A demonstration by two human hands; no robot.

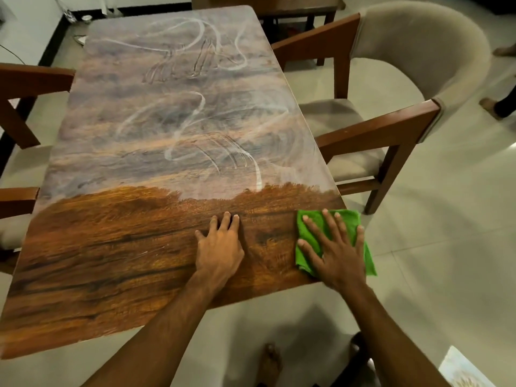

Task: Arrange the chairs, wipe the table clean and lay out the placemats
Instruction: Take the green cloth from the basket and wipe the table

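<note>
A bare foot (269, 361) is seen on the tiled floor (446, 247) at the lower edge, and a pale printed sheet (460, 370) is glimpsed at the lower right corner; what it is cannot be told. The left grip (220, 247) is laid flat on the bench (111, 261), palm down, with the fingers straight and close together; nothing is held in it. The right grip (337, 252) is spread wide, with the fingers apart and straight, and is pressed flat on a green cloth (369, 261), which is not clutched. The cloth is found at the near right corner of the bench, with one part hung over the right edge. The near strip of the bench is shown glossy and brown. Beyond it the top is covered by a hazy film (195, 129), marked with white swirls and finger streaks as far as the far end. A padded chair (405, 65) with wooden arms is set at an angle beside the right edge, with its arm tips near the bench. Two chairs are partly seen along the left edge, a nearer one (16, 202) and a farther one (25, 82). Dark wooden furniture (293, 9) is seen past the far end.
</note>
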